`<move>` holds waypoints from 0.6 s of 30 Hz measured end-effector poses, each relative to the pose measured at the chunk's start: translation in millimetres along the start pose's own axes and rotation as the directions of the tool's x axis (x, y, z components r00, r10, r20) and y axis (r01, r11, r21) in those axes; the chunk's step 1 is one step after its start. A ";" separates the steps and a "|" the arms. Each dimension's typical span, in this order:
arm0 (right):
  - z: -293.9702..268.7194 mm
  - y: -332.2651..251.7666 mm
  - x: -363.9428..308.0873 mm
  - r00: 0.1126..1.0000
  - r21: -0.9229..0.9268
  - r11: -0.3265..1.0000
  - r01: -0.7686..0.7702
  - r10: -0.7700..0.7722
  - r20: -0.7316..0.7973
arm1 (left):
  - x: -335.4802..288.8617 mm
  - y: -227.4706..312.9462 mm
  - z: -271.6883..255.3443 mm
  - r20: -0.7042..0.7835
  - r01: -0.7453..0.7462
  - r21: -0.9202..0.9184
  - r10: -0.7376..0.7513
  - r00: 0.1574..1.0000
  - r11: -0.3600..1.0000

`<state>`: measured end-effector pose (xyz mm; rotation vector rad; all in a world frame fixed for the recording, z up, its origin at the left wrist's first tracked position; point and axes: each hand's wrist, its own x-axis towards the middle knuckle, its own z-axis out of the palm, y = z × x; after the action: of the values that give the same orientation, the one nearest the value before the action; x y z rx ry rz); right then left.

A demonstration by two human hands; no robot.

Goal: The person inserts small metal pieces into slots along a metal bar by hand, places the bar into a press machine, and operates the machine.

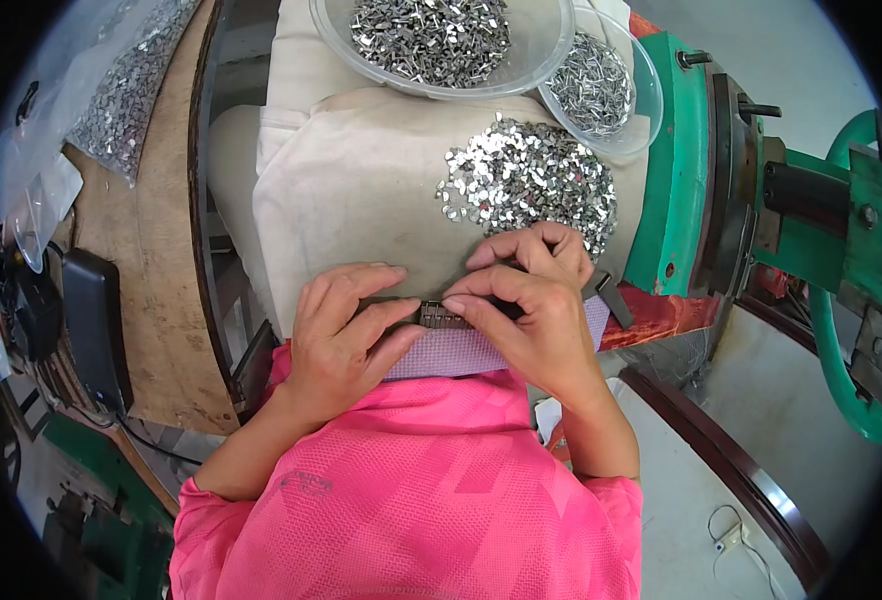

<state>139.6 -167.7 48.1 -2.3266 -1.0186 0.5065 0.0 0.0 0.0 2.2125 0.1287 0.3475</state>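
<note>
Beige cloth (361,200) | silver pieces (536,180), heaped | my left hand (336,325) pinches a dark metal block (443,317) | my right hand (546,300), thumb-to-forefinger, touches it

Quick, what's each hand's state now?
Left hand: fingers curled, holding a dark grey, ridged metal block.
Right hand: fingers nearly closed at its right end; grip can't be told.

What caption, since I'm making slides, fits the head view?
Left hand and right hand at a small metallic block near loose silvery pieces.
</note>
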 end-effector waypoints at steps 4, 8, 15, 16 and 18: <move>-3.0 1.6 -4.0 0.999 0.055 0.998 -0.041 0.041 -0.004 | 0.5 -0.1 0.3 -0.007 -0.002 -0.002 0.002 1.000 1.000; 2.2 -0.1 -7.7 0.999 -0.002 1.000 -0.024 0.024 -0.044 | 1.3 0.6 0.2 -0.003 -0.006 0.004 0.007 1.000 1.000; 6.6 -3.4 -5.8 0.998 -0.087 0.996 -0.003 -0.003 -0.069 | 1.5 0.2 -0.3 0.002 -0.010 0.010 0.010 1.000 1.000; 5.1 -3.0 -5.6 0.999 -0.086 0.996 -0.001 -0.004 -0.054 | 1.4 0.4 -0.5 0.001 -0.010 0.012 0.010 1.000 1.000; 1.5 -2.0 -6.2 0.999 -0.085 0.996 0.003 -0.006 -0.038 | 1.1 0.3 -0.5 0.000 -0.010 0.014 0.010 1.000 1.000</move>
<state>133.7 -170.8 48.9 -2.3989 -1.0457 0.4225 0.9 0.4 0.7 2.2271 0.1206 0.3531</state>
